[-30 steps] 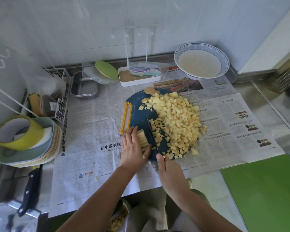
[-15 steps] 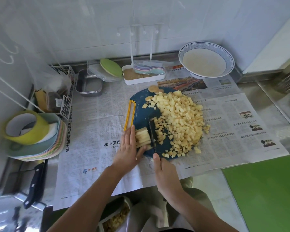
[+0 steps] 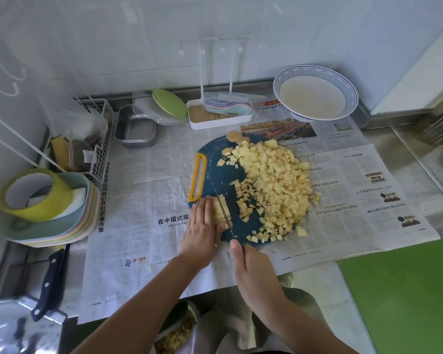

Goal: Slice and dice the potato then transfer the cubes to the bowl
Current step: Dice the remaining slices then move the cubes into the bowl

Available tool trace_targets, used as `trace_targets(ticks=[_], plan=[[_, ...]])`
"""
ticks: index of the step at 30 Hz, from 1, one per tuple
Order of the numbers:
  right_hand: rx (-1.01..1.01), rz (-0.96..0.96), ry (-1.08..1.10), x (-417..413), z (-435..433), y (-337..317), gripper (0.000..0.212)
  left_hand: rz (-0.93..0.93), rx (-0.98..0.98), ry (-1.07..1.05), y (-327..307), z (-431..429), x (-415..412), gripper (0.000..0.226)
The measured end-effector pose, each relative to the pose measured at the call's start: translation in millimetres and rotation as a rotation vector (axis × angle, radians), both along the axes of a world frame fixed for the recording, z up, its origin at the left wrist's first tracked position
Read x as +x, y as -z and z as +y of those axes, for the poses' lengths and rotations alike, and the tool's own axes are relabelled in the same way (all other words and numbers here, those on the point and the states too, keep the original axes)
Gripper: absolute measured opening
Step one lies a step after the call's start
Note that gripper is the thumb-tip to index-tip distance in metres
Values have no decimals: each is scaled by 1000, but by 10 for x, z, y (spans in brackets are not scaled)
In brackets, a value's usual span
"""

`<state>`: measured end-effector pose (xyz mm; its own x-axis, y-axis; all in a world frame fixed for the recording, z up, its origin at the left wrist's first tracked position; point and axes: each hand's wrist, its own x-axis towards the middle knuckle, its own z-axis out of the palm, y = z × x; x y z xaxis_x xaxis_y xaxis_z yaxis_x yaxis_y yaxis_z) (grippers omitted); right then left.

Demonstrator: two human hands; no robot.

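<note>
Head view:
- The blue cutting board (image 3: 215, 172) with a yellow handle lies on newspaper (image 3: 143, 200) spread over the counter.
- A bundle of potato strips (image 3: 219, 209) sits at the board's near left corner. A large heap of potato cubes (image 3: 274, 182) covers its right half, with a few cubes spilled onto the paper.
- The left hand (image 3: 202, 226) lies with straight fingers pressing on the strips, the thumb at their near end.
- The right hand (image 3: 251, 269) is wrapped round the handle of the knife (image 3: 224, 210), whose blade is set across the strips just beside the left fingertips.
- The bowl (image 3: 315, 69), blue-rimmed, stands at the back right, well apart from the board. No cubes are in it.
- A second knife (image 3: 50, 279) lies at the counter's left edge.
</note>
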<state>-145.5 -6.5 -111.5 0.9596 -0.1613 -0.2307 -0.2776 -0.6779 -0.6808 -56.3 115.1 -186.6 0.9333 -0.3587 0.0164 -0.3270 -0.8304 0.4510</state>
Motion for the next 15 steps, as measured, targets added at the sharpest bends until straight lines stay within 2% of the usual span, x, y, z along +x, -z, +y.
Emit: trace_targets(ticks=[6,12,15], plan=[[-40,67,-11,19,28,68,47,4,49,11,-40,-19,3,88],[-134,153,-1,91,97,166,50,-79,133,-10,-4,-33,9,61],[-158,177,10,193,121,179,51,-122,158,-10,19,-36,-1,56]])
